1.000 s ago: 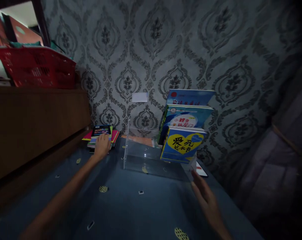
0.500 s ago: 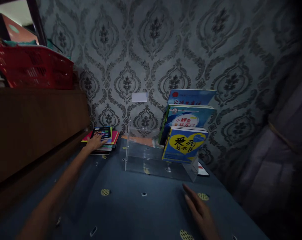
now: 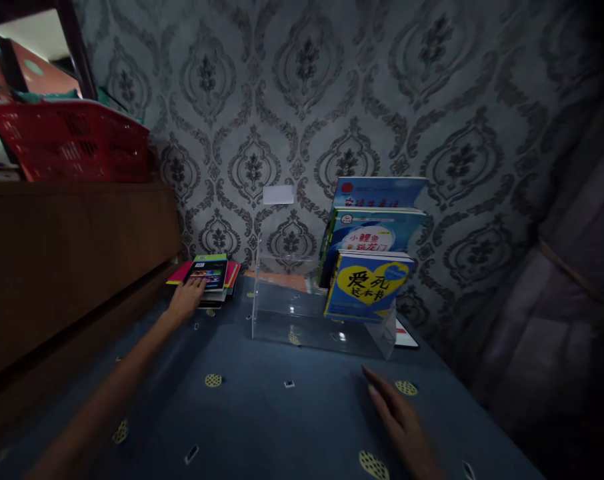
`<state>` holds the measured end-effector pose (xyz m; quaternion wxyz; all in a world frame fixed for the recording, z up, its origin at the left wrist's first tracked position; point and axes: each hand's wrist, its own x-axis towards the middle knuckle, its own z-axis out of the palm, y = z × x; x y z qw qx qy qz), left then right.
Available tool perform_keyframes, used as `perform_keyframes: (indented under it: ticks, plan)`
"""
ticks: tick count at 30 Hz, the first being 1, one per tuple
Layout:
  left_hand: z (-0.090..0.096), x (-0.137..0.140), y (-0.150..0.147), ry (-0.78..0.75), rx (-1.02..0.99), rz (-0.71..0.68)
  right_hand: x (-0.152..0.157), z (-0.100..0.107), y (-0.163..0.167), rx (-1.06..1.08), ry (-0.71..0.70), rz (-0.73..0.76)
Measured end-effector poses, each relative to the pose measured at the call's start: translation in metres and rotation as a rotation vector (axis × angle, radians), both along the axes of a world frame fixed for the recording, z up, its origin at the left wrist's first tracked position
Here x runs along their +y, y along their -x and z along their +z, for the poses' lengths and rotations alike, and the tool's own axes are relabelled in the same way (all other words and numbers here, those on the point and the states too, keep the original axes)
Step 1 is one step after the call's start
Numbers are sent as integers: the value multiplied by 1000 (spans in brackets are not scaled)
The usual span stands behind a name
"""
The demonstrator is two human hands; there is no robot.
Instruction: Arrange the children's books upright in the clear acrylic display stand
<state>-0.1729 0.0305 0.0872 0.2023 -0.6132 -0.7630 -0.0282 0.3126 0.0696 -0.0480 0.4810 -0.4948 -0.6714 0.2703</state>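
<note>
A stack of books (image 3: 231, 283) lies at the far left of the cloth. On top is a book with a black back cover (image 3: 213, 269). My left hand (image 3: 187, 299) grips this black book at its near left edge, fingertips over the cover; the thumb is hidden. A clear acrylic book rack (image 3: 282, 327) stands in the middle, its left part bare. On its right lean a blue-and-yellow book (image 3: 367, 287), a blue book with a white oval (image 3: 402, 230) and a taller blue book (image 3: 382, 190). My right hand (image 3: 399, 420) hovers or rests before the rack, open, holding nothing.
Dark blue patterned cloth (image 3: 262, 413) covers the surface. At the left stands a wooden cabinet (image 3: 77, 260) bearing a red plastic basket (image 3: 82, 143). Patterned wallpaper (image 3: 302, 100) rises behind. A flat white item (image 3: 405, 337) lies behind the rack's right end; a tied curtain (image 3: 547, 293) hangs right.
My left hand has drawn back toward the near left edge of the black book, which has slid slightly toward me on the stack. My right hand has barely moved.
</note>
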Motion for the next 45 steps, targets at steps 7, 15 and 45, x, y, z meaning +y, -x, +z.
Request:
perform_keyframes:
  ticks: [7, 15, 45]
  plan:
    - [-13, -40, -27, 46, 60, -10, -3, 2, 4, 21, 26, 39]
    - [-46, -115, -74, 108, 74, -50, -6, 3, 5, 4, -5, 102]
    - [-136, -120, -131, 33, -290, -319, -19, -2, 12, -245, -185, 294]
